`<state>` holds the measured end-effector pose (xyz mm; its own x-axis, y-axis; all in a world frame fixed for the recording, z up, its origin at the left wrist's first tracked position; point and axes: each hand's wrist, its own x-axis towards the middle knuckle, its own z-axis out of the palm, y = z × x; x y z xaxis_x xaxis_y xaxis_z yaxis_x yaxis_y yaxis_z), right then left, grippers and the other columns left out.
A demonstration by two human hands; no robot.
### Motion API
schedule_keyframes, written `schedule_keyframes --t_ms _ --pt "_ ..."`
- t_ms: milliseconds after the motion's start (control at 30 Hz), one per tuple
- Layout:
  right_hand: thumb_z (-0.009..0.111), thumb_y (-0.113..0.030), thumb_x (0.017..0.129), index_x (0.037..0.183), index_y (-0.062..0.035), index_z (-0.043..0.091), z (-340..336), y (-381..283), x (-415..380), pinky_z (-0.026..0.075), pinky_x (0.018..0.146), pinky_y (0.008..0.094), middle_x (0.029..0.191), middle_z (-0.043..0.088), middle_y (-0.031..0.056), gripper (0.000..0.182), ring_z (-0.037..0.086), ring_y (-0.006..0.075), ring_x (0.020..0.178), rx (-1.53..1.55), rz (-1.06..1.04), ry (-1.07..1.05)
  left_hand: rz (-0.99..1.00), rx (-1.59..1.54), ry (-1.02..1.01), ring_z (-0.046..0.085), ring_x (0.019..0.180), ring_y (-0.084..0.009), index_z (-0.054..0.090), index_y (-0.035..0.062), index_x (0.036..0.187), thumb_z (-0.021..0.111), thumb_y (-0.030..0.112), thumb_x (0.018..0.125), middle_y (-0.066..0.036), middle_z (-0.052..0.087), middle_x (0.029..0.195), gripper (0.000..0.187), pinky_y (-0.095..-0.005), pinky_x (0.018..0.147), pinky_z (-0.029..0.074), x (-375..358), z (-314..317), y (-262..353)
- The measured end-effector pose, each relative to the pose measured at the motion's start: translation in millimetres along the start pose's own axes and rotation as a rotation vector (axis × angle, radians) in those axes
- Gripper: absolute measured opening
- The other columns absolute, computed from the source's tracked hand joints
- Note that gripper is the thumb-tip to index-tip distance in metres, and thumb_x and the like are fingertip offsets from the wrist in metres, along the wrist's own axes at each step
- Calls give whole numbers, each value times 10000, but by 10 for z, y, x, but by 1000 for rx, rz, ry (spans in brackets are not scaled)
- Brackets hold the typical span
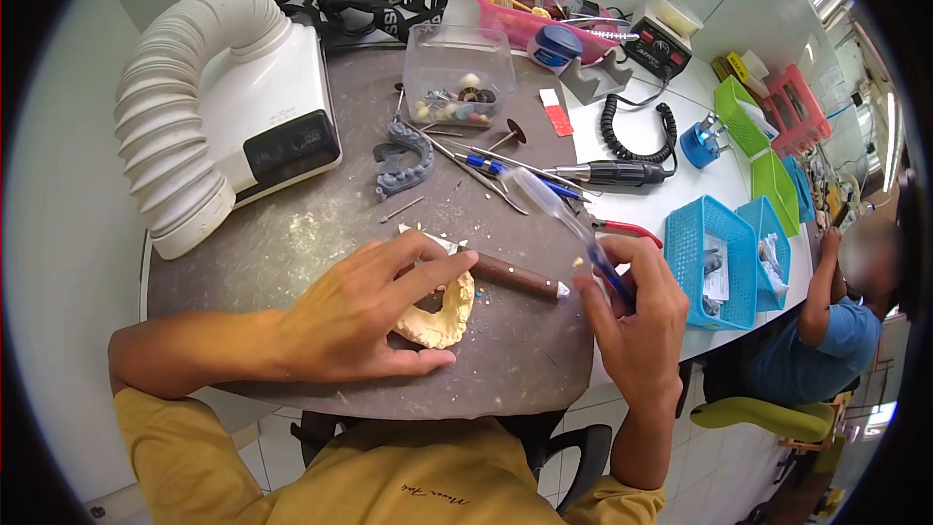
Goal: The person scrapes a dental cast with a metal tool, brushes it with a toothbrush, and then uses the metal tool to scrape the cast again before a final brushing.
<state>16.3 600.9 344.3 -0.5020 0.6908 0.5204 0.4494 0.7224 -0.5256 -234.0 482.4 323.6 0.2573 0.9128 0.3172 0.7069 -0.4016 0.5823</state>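
left fingers: the left hand (355,316) lies palm down, fingers spread and curled over a pale plaster dental cast (442,316); index finger stretched toward the right, thumb pressed against the cast's near edge.
left arm: bare forearm runs in from the left edge, yellow sleeve (175,437) at the elbow.
right fingers: the right hand (632,316) is closed in a pinch around a clear-and-blue pen-like tool (573,228); the tool slants up and left out of the fist.
right arm: wrist bent, forearm rising from the lower right, clear of the table.
cast: on the grey work mat (321,224) at the near table edge, mostly hidden under the left hand.
knife: a brown-handled knife (515,277) lies flat between the two hands, its blade end beside the cast, its butt near the right fingers.
crumbs: pale chips scattered on the mat around the cast.
further back: a grey dental model (403,170), loose instruments (486,170) and a clear box of burs (459,78).
left side: a white suction unit with ribbed hose (219,107).
right side: a black handpiece (617,172) with coiled cable, blue baskets (714,262), a seated person in blue (826,331) well apart.
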Motion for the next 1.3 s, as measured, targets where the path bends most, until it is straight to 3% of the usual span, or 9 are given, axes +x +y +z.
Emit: schedule_keyframes --t_ms 33,167,300,400,567,700,933,1067,1300 --pt "782 -33 836 1108 -32 708 -69 -24 -19 466 524 334 848 639 93 283 602 219 603 -45 11 -104 -3 5 5 622 1019 -326 599 54 1376 927 269 685 -133 607 1148 794 -415 865 522 3 -4 -8" --pt "770 -30 823 1333 -126 691 -231 -35 -284 499 546 339 855 632 61 525 639 213 644 29 -100 -409 3 -21 -13 617 1006 -320 573 71 1411 925 273 698 -126 601 1133 821 -414 862 522 1 -4 -43" --pt "774 5 743 1295 -145 724 -232 -124 -480 499 524 288 820 636 31 574 625 154 621 -162 -213 -435 -8 14 -44 612 937 -292 571 80 1407 924 294 707 -100 599 1075 812 -404 818 496 -10 3 -52" --pt "770 0 752 1280 -132 733 -496 -183 -477 495 521 288 805 626 31 546 624 138 636 -325 -150 -376 -9 -2 -63 608 879 -268 573 77 1401 922 299 709 -76 605 989 806 -388 778 464 -6 1 -61" --pt "792 4 724 1249 -120 752 -245 -224 -418 500 532 286 825 650 34 541 631 142 654 -199 -313 -378 48 -2 -45 597 835 -257 567 57 1404 917 286 710 -65 607 905 810 -381 761 448 23 17 -76" --pt "800 -4 731 1252 -152 756 -339 -24 -419 510 532 301 801 642 37 543 620 155 600 -191 -148 -339 68 -8 -39 581 818 -267 571 41 1398 913 265 704 -68 605 899 806 -383 764 451 21 7 -96" --pt "787 -4 745 1222 -145 767 -147 -62 -386 501 509 299 801 653 43 498 624 159 584 -164 -252 -332 101 13 7 565 813 -273 614 42 1354 915 277 694 -80 596 903 763 -383 787 455 51 -10 -117" --pt "794 -14 741 1224 -146 764 -371 -6 -471 512 529 304 834 660 40 502 642 155 628 -221 -121 -324 90 21 17 562 823 -271 626 41 1342 914 284 684 -83 594 901 758 -393 797 448 29 -6 -140" --pt "800 -16 749 1273 -156 739 -252 33 -386 502 521 309 825 650 36 545 627 156 615 -183 -276 -327 110 6 -8 564 855 -261 618 48 1354 907 284 683 -74 599 906 768 -390 796 433 29 -14 -134"
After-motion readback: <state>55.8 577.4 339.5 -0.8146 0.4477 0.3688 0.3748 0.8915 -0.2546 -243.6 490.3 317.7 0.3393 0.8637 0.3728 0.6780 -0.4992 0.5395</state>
